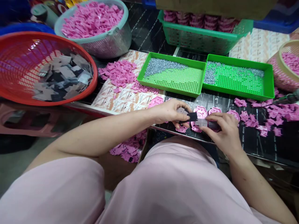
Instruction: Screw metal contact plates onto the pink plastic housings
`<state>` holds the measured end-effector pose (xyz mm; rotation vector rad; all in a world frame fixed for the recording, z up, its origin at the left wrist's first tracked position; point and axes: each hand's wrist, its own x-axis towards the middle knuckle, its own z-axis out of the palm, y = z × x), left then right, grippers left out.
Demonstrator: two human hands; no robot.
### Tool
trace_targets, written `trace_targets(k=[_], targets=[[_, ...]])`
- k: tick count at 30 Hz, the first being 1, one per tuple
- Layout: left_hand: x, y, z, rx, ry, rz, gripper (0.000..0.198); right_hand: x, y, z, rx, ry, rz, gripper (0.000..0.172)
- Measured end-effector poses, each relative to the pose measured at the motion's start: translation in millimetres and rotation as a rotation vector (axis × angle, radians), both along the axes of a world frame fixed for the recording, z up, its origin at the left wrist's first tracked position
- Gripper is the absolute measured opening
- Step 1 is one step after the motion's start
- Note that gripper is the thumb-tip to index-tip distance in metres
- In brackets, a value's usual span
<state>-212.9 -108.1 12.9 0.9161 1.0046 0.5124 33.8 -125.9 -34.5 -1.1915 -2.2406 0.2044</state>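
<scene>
My left hand (174, 112) is closed on a few thin plates, one of them a dark plate (192, 117) sticking out past the fingertips. Close beside it, my right hand (223, 129) pinches a light grey plate (201, 122) between thumb and fingers. A darker piece shows under the right fingers, partly hidden. Below and around both hands, pink round plastic parts (200, 111) lie in rows along the table's near edge. Another pink round part (156, 101) sits just behind my left wrist.
A red basket (93, 82) with grey plates stands left. Behind are a tub (127, 15) of pink pieces, two green trays (173, 88) (268, 77) of small screws, and a green basket (198, 39). Loose pink pieces (283, 110) lie right, near a dark tool tip (288, 99).
</scene>
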Motion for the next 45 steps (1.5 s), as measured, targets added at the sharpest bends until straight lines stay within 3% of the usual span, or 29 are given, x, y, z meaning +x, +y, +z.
trace_targets(k=[5, 10, 13, 17, 20, 24, 28, 33, 39, 45], targets=[[3.8, -3.4, 1.6, 0.030, 0.027, -0.007, 0.021, -7.2, -3.4, 7.3, 0.066, -0.093, 0.004, 0.038], [11.9, -6.7, 5.5, 0.089, 0.036, -0.025, 0.021, -23.0, -2.6, 26.0, -0.090, 0.195, 0.168, 0.021], [6.2, -8.4, 8.5, 0.124, 0.045, -0.032, 0.024, -26.9, -1.3, 21.5, -0.182, 0.412, 0.063, 0.010], [-10.1, -12.3, 10.3, 0.063, 0.080, 0.031, 0.021, -27.4, -2.2, 11.9, -0.309, 0.578, -0.037, 0.014], [-15.4, -15.6, 9.9, -0.049, 0.055, -0.021, 0.032, -33.0, -3.5, 13.3, -0.216, 0.628, 0.096, 0.026], [-15.4, -19.2, 7.5, -0.144, -0.072, -0.117, 0.045, -38.2, 0.5, 20.3, -0.125, 0.461, 0.389, 0.033], [-19.5, -22.1, 3.3, -0.137, -0.017, -0.052, 0.031, -38.0, 4.3, 23.9, -0.104, 0.281, 0.477, 0.032], [-25.0, -23.6, -1.1, -0.124, -0.004, 0.029, 0.017, -45.1, -2.3, 31.6, -0.111, 0.153, 0.427, 0.038], [-34.3, -27.0, -6.0, -0.101, -0.059, 0.108, 0.008, -49.8, -1.4, 26.0, 0.007, 0.105, 0.302, 0.026], [-52.3, -31.3, -6.8, -0.239, -0.210, 0.254, 0.031, -40.5, 0.3, 10.1, 0.052, -0.089, 0.267, 0.019]])
